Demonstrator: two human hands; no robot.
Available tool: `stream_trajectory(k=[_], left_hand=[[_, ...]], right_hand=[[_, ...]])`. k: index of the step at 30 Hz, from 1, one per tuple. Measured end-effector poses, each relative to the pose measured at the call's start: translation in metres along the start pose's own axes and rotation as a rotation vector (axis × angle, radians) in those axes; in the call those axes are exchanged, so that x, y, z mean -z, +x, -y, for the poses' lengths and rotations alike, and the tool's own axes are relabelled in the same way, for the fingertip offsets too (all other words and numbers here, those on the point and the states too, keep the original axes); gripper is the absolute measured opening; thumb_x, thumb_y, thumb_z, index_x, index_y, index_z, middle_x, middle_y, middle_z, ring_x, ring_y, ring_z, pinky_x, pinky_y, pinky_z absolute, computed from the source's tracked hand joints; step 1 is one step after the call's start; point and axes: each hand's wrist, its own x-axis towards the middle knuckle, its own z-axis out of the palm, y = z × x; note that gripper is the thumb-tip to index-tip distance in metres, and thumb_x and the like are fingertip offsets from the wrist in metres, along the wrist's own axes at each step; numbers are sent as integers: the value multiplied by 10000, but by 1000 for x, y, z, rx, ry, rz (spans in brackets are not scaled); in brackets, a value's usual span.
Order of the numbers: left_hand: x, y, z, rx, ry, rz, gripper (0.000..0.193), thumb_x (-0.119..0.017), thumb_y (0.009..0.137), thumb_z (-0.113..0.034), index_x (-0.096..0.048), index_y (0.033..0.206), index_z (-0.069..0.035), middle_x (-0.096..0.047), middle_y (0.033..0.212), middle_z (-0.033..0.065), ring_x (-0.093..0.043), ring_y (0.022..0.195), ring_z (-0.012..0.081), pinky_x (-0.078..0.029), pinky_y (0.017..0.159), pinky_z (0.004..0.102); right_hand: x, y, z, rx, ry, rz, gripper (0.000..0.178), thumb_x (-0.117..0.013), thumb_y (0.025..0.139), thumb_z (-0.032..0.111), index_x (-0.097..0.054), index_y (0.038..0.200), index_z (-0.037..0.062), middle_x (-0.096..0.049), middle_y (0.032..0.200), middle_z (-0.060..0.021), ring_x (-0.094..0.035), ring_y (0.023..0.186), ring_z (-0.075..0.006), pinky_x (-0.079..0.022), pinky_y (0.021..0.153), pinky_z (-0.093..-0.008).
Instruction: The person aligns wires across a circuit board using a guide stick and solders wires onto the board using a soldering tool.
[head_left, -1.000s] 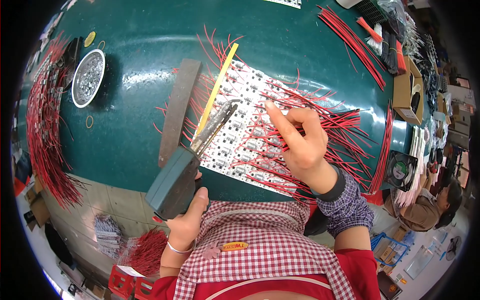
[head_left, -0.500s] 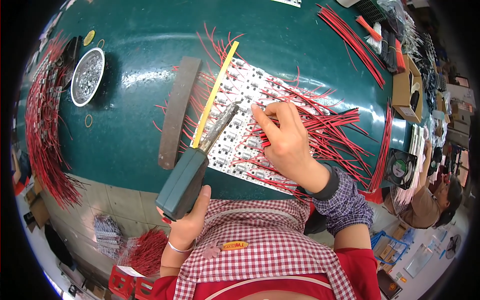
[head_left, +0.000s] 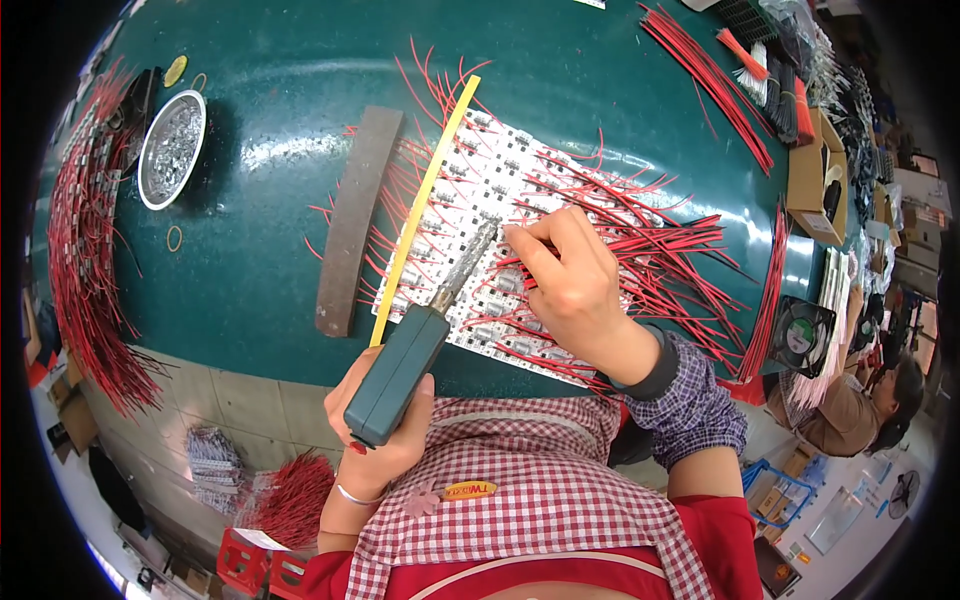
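My left hand (head_left: 392,460) is closed around the dark green handle of a soldering gun (head_left: 398,378). Its long metal tip slants up and right over a white panel of small circuit boards (head_left: 490,175), ending close to my right fingertips. With thumb and forefinger pinched, my right hand (head_left: 577,285) rests over the panel, holding red wires; the exact ends in the pinch are too small to see. Many red and black wires (head_left: 680,250) fan out right from under this hand. A yellow strip (head_left: 424,205) lies along the panel's left side, across thin red wires.
A brown bar (head_left: 357,225) lies left of the panel. Farther left are a white bowl of metallic bits (head_left: 172,150) and a large red wire bundle (head_left: 85,250). On the right are more red wires (head_left: 705,85), a cardboard box (head_left: 818,180), a black fan (head_left: 802,335) and another person (head_left: 860,405).
My left hand and the soldering gun have shifted right, bringing the tip slightly right and nearer me, beside my right fingertips. My right hand has barely moved.
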Motion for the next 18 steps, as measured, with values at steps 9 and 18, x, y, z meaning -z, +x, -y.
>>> stream_trajectory(k=[9, 18], left_hand=[[-1, -2, 1, 13, 15, 37, 200, -706, 716, 65, -676, 912, 48, -652, 877, 152, -653, 707, 294, -527, 643, 334], [-5, 11, -11, -181, 91, -35, 184, -696, 689, 83, -664, 864, 35, -609, 815, 124, -614, 664, 281, -502, 609, 336]], right_hand=[[-2, 0, 2, 14, -12, 5, 476, -625, 540, -125, -681, 1009, -63, -552, 835, -121, -560, 747, -277, -473, 611, -377], [-5, 0, 3, 42, -66, -4, 424, -641, 580, -118, -680, 1000, -75, -554, 811, -116, -558, 728, -262, -467, 577, -365]])
